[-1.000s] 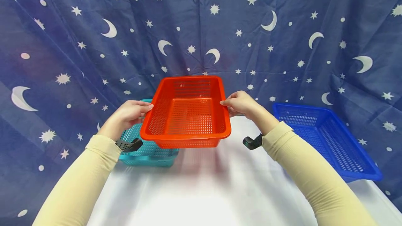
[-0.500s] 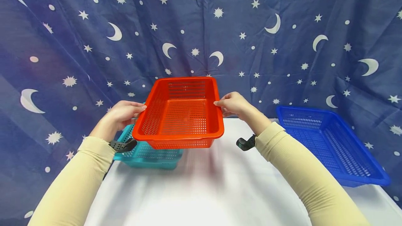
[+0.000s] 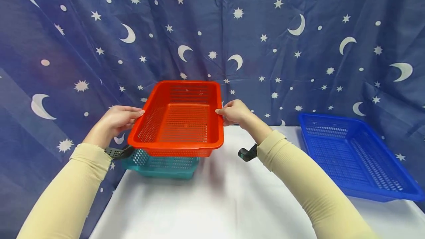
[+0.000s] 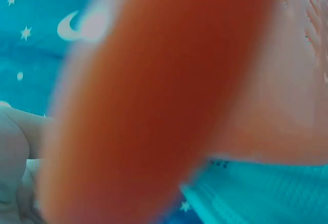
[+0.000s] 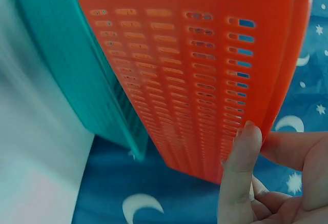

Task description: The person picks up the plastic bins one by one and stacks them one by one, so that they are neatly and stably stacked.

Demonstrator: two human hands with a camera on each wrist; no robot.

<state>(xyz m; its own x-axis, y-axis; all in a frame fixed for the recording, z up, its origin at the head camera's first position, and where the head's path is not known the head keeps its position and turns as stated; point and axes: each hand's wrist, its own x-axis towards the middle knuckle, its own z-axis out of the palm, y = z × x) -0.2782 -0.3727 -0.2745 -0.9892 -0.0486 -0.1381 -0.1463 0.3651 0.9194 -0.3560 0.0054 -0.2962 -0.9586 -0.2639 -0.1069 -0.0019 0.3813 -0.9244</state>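
Observation:
A red plastic basket [image 3: 186, 121] with slotted walls is held up between both hands in the head view, tilted so its inside shows. My left hand [image 3: 116, 118] pinches its left rim, thumb on top. On the opposite rim, my right hand [image 3: 236, 112] grips with thumb above and fingers beneath; the right wrist view shows a fingertip against the slotted outer wall. Behind and below the red basket is a teal basket [image 3: 166, 170], largely covered by it. A blurred red rim fills much of the left wrist view.
A large blue basket [image 3: 345, 158] stands at the right of the white-covered table [image 3: 212, 209]. Behind the table hangs a dark blue curtain [image 3: 259, 62] with white moons and stars. Black straps circle both wrists.
Both hands have carried the red basket leftward, and it now covers more of the teal basket. The whole scene has shifted slightly right in the head view.

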